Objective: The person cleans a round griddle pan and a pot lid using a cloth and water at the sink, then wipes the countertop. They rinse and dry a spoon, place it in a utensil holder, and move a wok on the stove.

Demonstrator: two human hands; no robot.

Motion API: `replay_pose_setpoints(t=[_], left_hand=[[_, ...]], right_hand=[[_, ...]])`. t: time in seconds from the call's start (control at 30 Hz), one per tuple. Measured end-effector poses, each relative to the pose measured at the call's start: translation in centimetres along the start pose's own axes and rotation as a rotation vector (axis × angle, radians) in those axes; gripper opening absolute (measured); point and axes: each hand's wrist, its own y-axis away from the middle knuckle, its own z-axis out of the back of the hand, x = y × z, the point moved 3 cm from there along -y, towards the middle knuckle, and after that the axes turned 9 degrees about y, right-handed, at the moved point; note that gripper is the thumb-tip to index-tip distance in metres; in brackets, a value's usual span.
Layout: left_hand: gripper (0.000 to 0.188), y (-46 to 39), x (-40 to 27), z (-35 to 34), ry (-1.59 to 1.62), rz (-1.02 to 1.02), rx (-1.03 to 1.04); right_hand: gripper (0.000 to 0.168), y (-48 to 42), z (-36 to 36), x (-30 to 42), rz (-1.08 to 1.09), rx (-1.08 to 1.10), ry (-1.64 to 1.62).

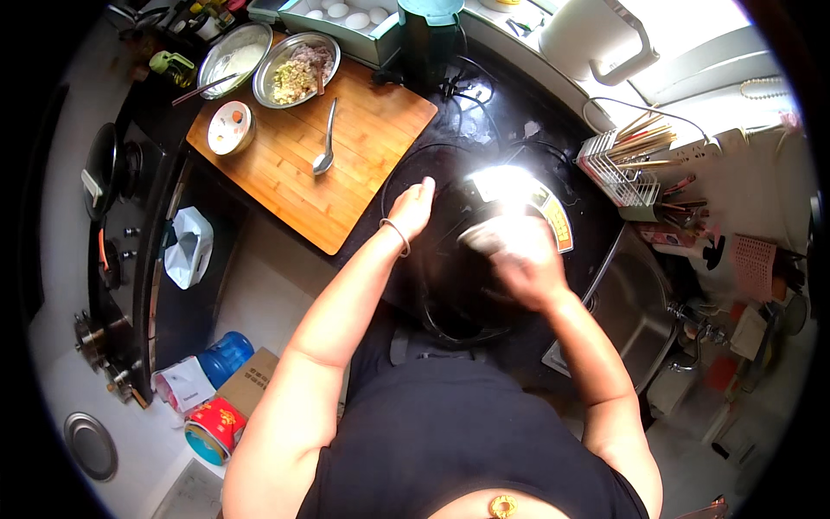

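Observation:
My left hand [414, 206], with a bangle at the wrist, rests against the left side of a round black appliance [454, 285] on the dark counter. Above the appliance, my right hand [528, 263] is blurred. Something pale and blurred [483, 237] shows at its fingers; whether it is held, and what it is, I cannot tell. To the left lies a wooden cutting board [363, 194] with a metal spoon [323, 162] and a small patterned bowl [231, 128]. At its far edge stand a metal bowl of minced meat and chopped vegetables [296, 70] and a bowl of white paste [241, 60].
Behind the board are a box of eggs [356, 21] and a dark container with a light-blue lid [429, 39]. Cables [476, 107] cross the counter. Right of the appliance are a steel sink [629, 305] and a wire chopstick rack [613, 172]. A stove [123, 259] stands far left.

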Motion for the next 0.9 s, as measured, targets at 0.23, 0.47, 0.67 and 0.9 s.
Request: replay_pose_setpoints(t=[0.23, 0.47, 0.67, 0.9], left_hand=[[0.06, 3.3, 0.6, -2.8, 0.4, -0.084, -0.252], [0.047, 5.6, -3.7, -3.2, -0.172, -0.181, -0.243], [0.035, -0.3, -1.0, -1.5, 0.063, -0.26, -0.063], [0.06, -10.1, -1.4, -4.7, -0.049, -0.581, -0.003]], right_hand=[[0.041, -6.4, -4.7, -5.4, 0.174, 0.021, 0.519], [0.024, -12.6, 0.5, -10.6, 0.083, 0.165, 0.597], [0.041, -18.5, -0.8, -6.5, -0.066, 0.389, 0.398], [0.031, -15.9, 1.7, -0.7, 0.196, 0.468, -0.085]])
